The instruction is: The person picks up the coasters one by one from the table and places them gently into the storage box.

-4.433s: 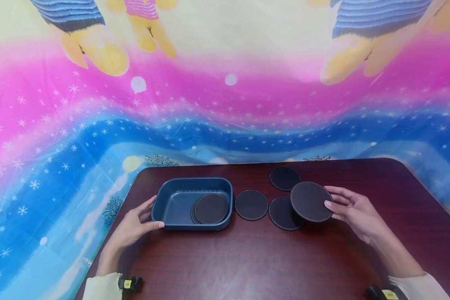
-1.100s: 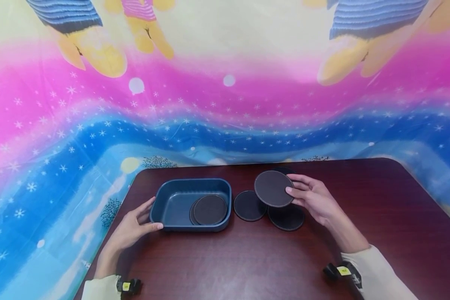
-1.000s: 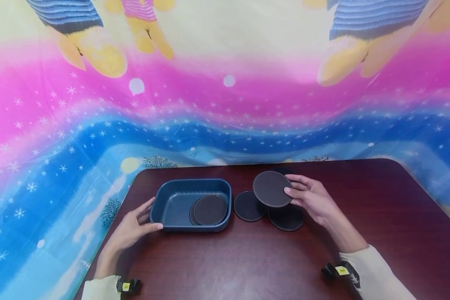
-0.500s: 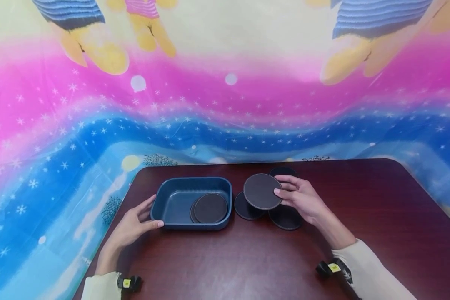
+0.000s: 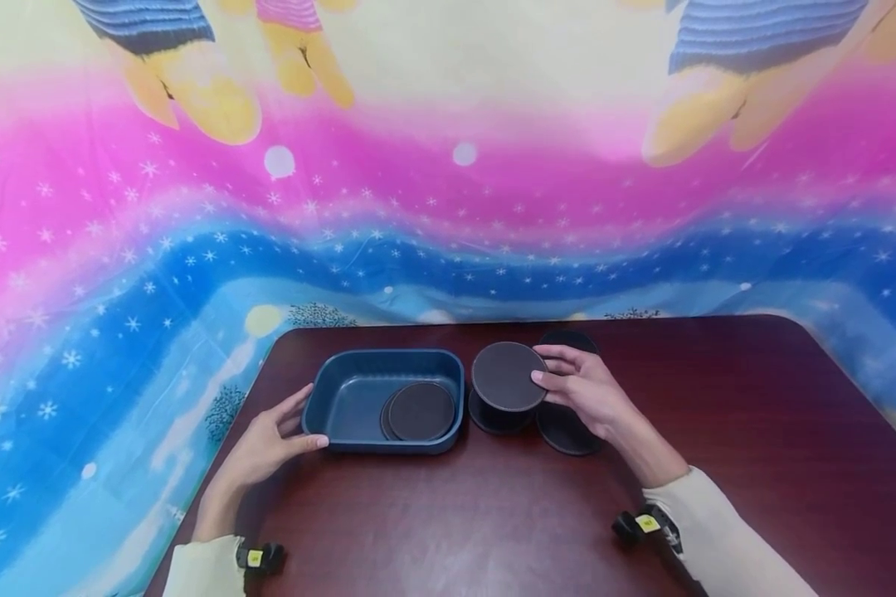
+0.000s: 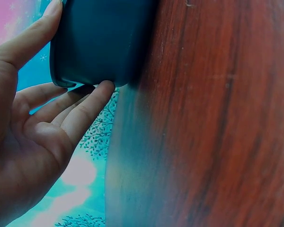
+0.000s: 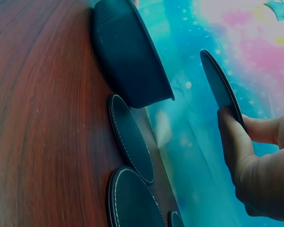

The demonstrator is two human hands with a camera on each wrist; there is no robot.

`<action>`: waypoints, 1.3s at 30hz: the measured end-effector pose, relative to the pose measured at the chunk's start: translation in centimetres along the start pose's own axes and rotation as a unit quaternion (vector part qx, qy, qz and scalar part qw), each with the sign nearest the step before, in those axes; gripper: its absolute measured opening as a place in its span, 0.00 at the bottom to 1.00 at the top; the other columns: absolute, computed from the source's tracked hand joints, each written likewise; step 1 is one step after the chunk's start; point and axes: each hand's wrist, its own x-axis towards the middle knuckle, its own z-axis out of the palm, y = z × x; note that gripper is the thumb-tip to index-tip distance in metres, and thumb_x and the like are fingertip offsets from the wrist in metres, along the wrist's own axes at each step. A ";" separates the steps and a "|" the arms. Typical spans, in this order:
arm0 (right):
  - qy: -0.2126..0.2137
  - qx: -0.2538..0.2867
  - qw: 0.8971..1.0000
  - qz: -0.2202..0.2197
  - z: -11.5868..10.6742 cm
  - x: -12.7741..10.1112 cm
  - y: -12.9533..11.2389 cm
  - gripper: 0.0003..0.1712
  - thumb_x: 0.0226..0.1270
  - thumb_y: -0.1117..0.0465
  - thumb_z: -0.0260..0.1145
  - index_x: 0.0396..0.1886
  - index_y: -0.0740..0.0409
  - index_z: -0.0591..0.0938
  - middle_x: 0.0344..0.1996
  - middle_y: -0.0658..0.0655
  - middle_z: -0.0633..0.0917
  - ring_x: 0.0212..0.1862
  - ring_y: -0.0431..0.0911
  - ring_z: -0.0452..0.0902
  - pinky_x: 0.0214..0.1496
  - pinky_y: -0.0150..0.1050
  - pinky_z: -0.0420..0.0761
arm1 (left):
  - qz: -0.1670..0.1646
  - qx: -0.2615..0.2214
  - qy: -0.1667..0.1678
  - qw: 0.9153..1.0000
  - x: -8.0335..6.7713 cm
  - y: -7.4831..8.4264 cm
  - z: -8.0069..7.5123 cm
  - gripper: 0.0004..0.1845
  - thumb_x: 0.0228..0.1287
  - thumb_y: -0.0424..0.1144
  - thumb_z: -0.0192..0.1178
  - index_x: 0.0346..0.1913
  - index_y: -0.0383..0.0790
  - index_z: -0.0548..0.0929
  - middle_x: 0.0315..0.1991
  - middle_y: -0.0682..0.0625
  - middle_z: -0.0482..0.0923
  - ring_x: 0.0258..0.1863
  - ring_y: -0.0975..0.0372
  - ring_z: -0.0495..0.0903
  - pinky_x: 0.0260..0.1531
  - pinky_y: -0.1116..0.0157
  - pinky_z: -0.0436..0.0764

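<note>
My right hand [image 5: 586,394] pinches a round black coaster [image 5: 508,375] by its right edge, thumb on top and fingers beneath. In the right wrist view this coaster [image 7: 217,82] is held up off the table, apart from everything else. Below it in the head view lies a second coaster [image 5: 499,421], partly covered. My left hand [image 5: 263,439] holds the left end of a dark blue rectangular container [image 5: 347,406], its thumb at the near corner. Fingertips touch the container's wall [image 6: 102,42] in the left wrist view. Two overlapping coasters [image 5: 421,412] lie inside at the right.
Right of the partly covered coaster lies another coaster [image 5: 567,433], with one more [image 5: 570,338] behind it. The dark red wooden table [image 5: 448,522] has its back edge against a colourful printed cloth [image 5: 448,199].
My right hand has carried the coaster leftward, from over the right coaster to above the one beside the container. The left hand and container hold their place.
</note>
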 end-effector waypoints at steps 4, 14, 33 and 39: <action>-0.002 0.012 1.000 0.004 0.5 0.5 0.3 0.36 0.78 0.70 0.67 0.81 0.66 0.66 0.52 0.53 0.86 0.45 0.39 0.91 0.52 0.34 0.90 | 0.001 -0.002 -0.001 1.000 0.0 -0.1 0.0 0.51 0.69 0.44 0.75 0.87 0.41 0.57 0.79 0.32 0.69 0.74 0.36 0.75 0.58 0.51 0.89; -0.001 0.029 1.000 0.007 2.3 1.3 1.1 0.36 0.77 0.70 0.67 0.80 0.68 0.68 0.55 0.59 0.87 0.45 0.38 0.91 0.51 0.34 0.90 | 0.001 -0.010 -0.004 1.000 0.0 0.1 0.0 0.51 0.68 0.43 0.76 0.87 0.41 0.57 0.78 0.32 0.70 0.73 0.36 0.76 0.58 0.50 0.89; -0.013 0.024 1.000 0.003 5.1 2.4 1.3 0.32 0.76 0.71 0.68 0.77 0.66 0.72 0.55 0.62 0.88 0.43 0.40 0.92 0.50 0.36 0.91 | -0.004 -0.014 -0.004 1.000 0.0 0.2 0.0 0.51 0.69 0.43 0.75 0.87 0.42 0.57 0.78 0.31 0.70 0.74 0.36 0.75 0.58 0.51 0.89; -0.013 0.020 1.000 0.008 6.1 2.7 1.2 0.32 0.76 0.71 0.68 0.77 0.64 0.74 0.56 0.64 0.88 0.42 0.40 0.92 0.50 0.36 0.91 | -0.007 -0.011 0.000 1.000 -0.1 0.1 -0.1 0.51 0.68 0.43 0.76 0.87 0.42 0.57 0.78 0.32 0.70 0.74 0.37 0.76 0.59 0.52 0.89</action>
